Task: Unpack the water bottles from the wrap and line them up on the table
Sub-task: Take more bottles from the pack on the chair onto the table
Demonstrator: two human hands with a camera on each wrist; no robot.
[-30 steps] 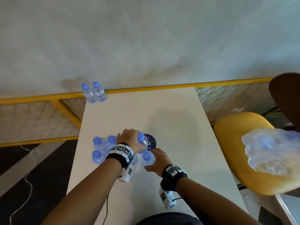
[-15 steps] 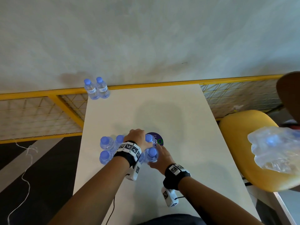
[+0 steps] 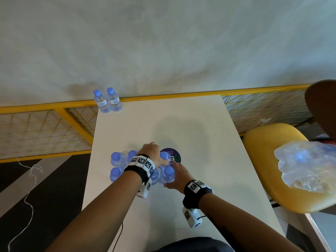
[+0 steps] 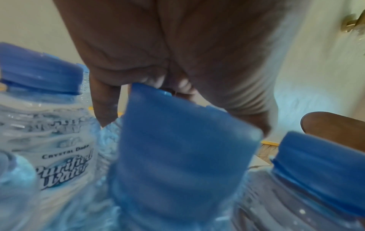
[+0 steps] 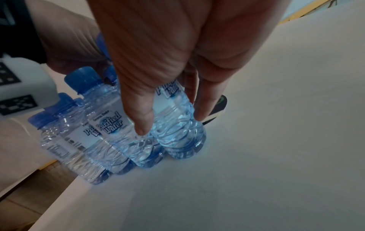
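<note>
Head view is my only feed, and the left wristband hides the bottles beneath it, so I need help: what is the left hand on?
Observer: In the left wrist view the left hand curls over the blue cap of the middle bottle, with its fingers hanging behind it.
Operator: And the right hand's grip?
Observer: The right wrist view shows the right hand with thumb and fingers down opposite sides of the end bottle, which stands upright on the table.
Operator: Any wrap on the cluster?
Observer: None shows there; a label reads "Purified Water" plainly.
</note>
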